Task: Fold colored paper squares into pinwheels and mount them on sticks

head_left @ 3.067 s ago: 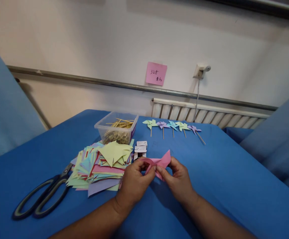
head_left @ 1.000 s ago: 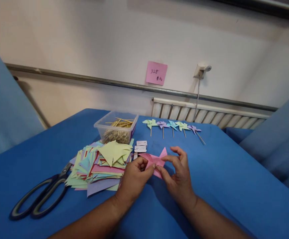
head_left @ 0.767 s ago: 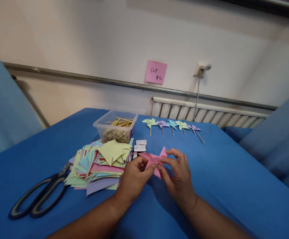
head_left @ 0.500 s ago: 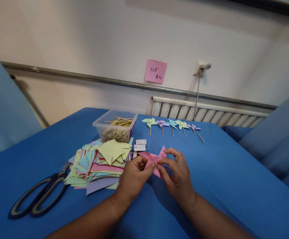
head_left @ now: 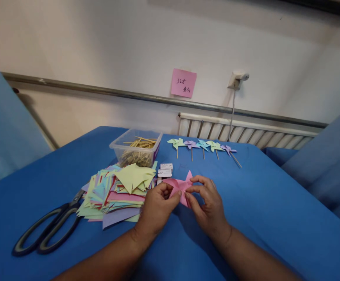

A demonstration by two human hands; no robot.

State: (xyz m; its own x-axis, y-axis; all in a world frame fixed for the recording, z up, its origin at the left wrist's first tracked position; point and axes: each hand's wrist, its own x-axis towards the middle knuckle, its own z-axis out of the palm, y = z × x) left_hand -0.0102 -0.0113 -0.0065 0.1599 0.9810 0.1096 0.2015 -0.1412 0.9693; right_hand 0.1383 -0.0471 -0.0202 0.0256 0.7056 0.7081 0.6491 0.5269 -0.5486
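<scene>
The left hand [head_left: 155, 208] and right hand [head_left: 208, 205] both pinch the pink folded paper pinwheel [head_left: 179, 186], held low over the blue cloth-covered table [head_left: 269, 203]. Over the last 3 seconds the right hand's fingers have drawn another pointed flap in toward the centre, so the paper looks more tightly folded; I judge the folding nearly complete. Left of the hands lies a stack of coloured paper squares [head_left: 120, 189], with black-handled scissors [head_left: 48, 232] beyond. Further back stand a clear plastic box of wooden sticks [head_left: 137, 150] and 5 finished paper pinwheels on sticks [head_left: 203, 147], below a pink sticky note [head_left: 183, 82] on the white wall.
</scene>
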